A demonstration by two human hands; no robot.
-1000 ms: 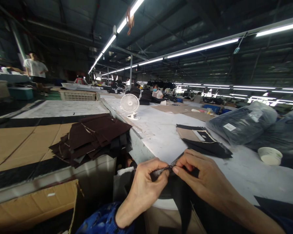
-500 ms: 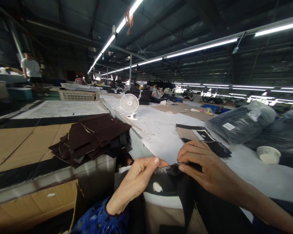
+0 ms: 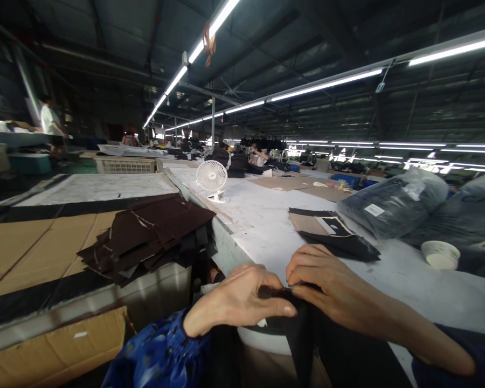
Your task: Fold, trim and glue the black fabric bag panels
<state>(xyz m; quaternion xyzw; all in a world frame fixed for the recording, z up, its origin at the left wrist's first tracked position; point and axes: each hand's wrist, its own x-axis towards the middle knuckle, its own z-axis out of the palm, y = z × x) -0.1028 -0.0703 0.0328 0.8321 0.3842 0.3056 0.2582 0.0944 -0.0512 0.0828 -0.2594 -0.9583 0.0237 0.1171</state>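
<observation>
A piece of black fabric (image 3: 299, 345) hangs over the near edge of the table, in front of my body. My left hand (image 3: 242, 296) lies across its top edge, thumb stretched to the right and fingers curled behind the cloth. Close on the right, my right hand (image 3: 327, 280) pinches the same edge between thumb and fingers. Below my left hand show a pale strip (image 3: 262, 340) and a brown panel on the fabric. A white patch on the cloth is mostly covered by my left hand.
A stack of black and tan pieces (image 3: 331, 231) lies ahead on the white table (image 3: 262, 215). Beyond stands a white clip fan (image 3: 212, 180). Dark brown cut pieces (image 3: 157, 226) are heaped at left. Plastic-wrapped bundles (image 3: 396, 202) and a paper bowl (image 3: 440, 254) are at right.
My left hand has shifted right and turned over the fabric's edge, closer to my right hand, covering most of the white patch. My right hand keeps its pinch. A distant person at left has turned.
</observation>
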